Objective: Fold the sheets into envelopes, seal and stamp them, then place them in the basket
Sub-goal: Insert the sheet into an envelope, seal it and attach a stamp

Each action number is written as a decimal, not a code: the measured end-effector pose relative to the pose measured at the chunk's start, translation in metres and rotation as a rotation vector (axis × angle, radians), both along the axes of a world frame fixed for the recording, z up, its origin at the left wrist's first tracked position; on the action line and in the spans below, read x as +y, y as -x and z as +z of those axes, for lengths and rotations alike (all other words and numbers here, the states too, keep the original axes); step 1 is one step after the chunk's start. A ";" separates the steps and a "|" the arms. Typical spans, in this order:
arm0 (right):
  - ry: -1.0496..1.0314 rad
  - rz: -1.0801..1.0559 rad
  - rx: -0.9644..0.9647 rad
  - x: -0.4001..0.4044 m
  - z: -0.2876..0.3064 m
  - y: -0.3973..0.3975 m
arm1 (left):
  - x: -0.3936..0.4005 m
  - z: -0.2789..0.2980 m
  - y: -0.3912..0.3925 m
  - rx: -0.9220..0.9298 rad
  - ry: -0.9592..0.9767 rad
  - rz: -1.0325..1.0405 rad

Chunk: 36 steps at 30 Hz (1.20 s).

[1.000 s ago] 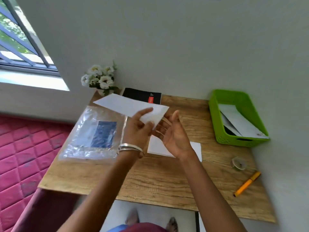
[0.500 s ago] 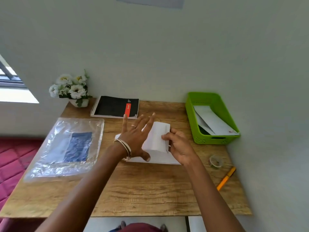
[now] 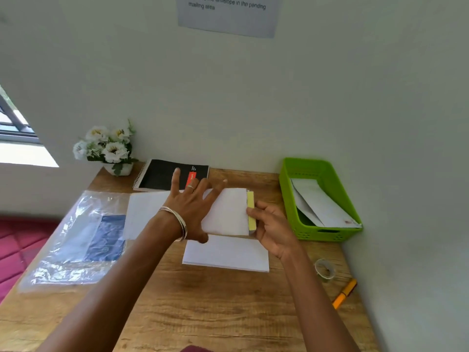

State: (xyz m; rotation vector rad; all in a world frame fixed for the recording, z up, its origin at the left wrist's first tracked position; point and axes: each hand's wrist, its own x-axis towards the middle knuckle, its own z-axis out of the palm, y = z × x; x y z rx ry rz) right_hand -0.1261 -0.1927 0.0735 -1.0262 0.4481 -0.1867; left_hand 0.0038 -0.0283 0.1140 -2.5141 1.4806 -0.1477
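Two hands on one envelope (image 3: 225, 212): left hand (image 3: 193, 207), fingers straight, presses it flat onto the desk (image 3: 203, 313); right hand (image 3: 271, 229) pinches the yellow-stripped flap (image 3: 250, 212), probably for sealing.

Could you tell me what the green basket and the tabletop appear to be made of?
The green basket looks like moulded plastic: uniform glossy colour, small perforations in its wall. The tabletop shows brown wood grain with a matte finish; solid wood or laminate cannot be told.
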 end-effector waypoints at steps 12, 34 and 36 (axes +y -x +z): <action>0.010 0.248 0.187 0.027 -0.028 -0.015 | 0.023 -0.071 -0.008 0.322 -0.150 0.128; 0.686 -0.070 0.339 0.029 -0.046 -0.023 | 0.015 -0.089 -0.002 0.180 0.227 -0.071; 0.579 -0.067 0.314 0.028 -0.046 -0.022 | 0.017 -0.087 -0.004 0.206 0.241 -0.078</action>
